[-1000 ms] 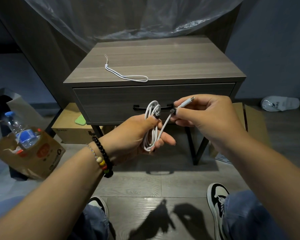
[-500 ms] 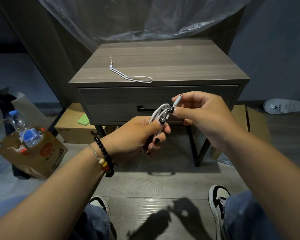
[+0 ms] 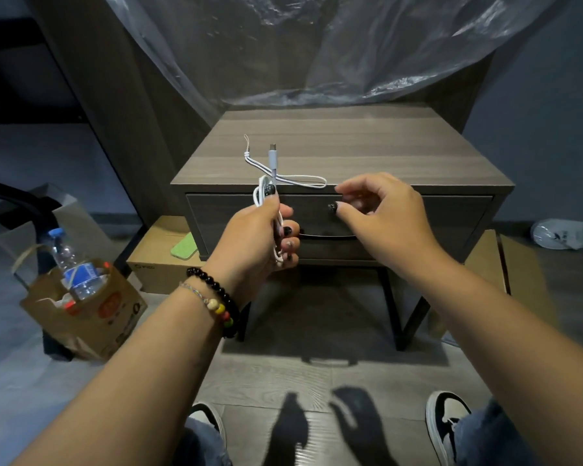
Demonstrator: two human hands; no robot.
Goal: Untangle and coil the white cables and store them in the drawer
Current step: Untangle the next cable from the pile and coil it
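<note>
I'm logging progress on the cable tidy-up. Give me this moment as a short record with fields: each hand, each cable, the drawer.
left hand: grips the coiled white cable, plug end sticking up
right hand: holds nothing, fingers loosely curled in front of the drawer
second white cable: loose on the nightstand top, not coiled
drawer: closed, dark handle untouched

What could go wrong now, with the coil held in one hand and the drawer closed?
The coiled cable is gripped only by the left hand, and its plug end sticks up loose, so the loops may spring open. The right hand holds nothing; pulling the drawer handle could shake the thin cord off the nightstand edge.
</note>
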